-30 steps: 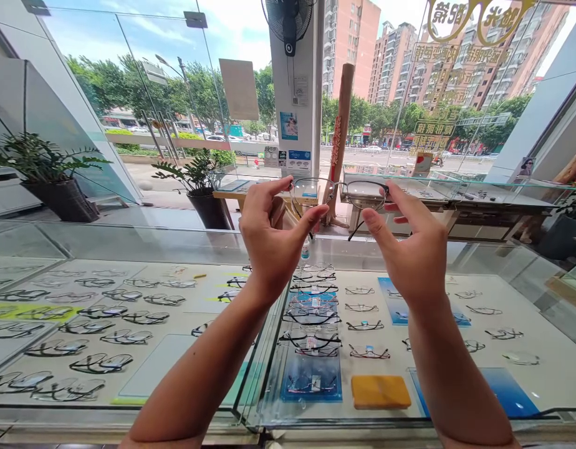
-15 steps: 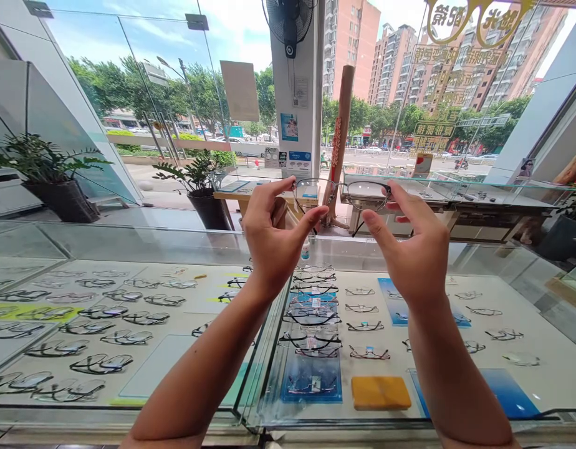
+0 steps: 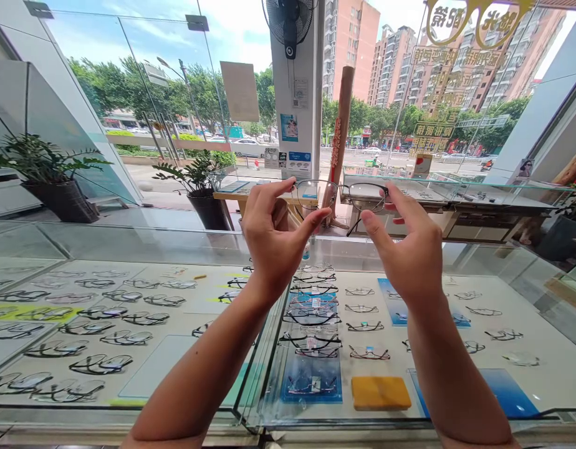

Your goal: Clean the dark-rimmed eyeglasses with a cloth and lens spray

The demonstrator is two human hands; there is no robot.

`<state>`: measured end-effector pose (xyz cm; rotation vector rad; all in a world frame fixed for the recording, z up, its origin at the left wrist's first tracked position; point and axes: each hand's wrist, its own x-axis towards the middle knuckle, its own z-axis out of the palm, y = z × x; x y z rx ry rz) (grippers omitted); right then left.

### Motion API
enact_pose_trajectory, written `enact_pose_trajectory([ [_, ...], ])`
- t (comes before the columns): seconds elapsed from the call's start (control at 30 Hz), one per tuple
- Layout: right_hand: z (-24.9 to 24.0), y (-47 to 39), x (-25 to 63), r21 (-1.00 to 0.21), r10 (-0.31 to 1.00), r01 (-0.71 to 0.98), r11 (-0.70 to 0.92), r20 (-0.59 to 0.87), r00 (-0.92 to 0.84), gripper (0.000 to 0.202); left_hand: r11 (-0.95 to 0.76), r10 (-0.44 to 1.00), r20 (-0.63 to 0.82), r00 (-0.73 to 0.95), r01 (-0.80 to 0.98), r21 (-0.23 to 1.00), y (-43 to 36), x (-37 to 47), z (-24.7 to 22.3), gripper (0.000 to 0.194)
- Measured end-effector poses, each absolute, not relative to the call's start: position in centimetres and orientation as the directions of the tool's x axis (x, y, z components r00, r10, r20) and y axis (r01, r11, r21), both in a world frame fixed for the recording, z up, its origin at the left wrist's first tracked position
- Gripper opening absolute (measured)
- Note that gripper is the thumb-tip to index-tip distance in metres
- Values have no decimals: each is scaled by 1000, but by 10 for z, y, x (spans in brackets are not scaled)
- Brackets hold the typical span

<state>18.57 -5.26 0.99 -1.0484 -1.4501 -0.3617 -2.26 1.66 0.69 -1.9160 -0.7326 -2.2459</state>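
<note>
A pair of eyeglasses with a thin dark frame and clear lenses is held up in front of me, above the glass counter. My left hand grips its left end, index finger at the upper corner and thumb below the lens. At the other end, my right hand has its index finger on the upper right corner, with the thumb under the right lens. One dark temple arm shows below the right lens, pointing down and away. The left hand's other fingers are curled and partly hidden.
Below my arms, a glass display case holds rows of eyeglasses. A yellow box and a blue card lie inside it. Beyond stand a potted plant, a wooden post and another display counter. A fan hangs on the pillar.
My right hand has shifted slightly left with its end of the eyeglasses. My left hand stays nearly still, its thumb a little further right. Both keep their hold.
</note>
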Motion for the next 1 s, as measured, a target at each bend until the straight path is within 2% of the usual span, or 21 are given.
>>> enact_pose_trajectory([
  [0.4, 9, -51, 185, -377, 405, 775, 507, 898, 172, 59, -875, 181, 965, -192, 416, 247, 10, -23, 11, 55],
  [0.8, 9, -51, 186, -366, 404, 789, 493, 900, 165, 59, -871, 191, 964, -186, 420, 254, 13, -23, 9, 55],
  [1.0, 8, -50, 187, -377, 417, 787, 488, 893, 169, 60, -860, 243, 951, -192, 411, 303, 14, -23, 7, 60],
])
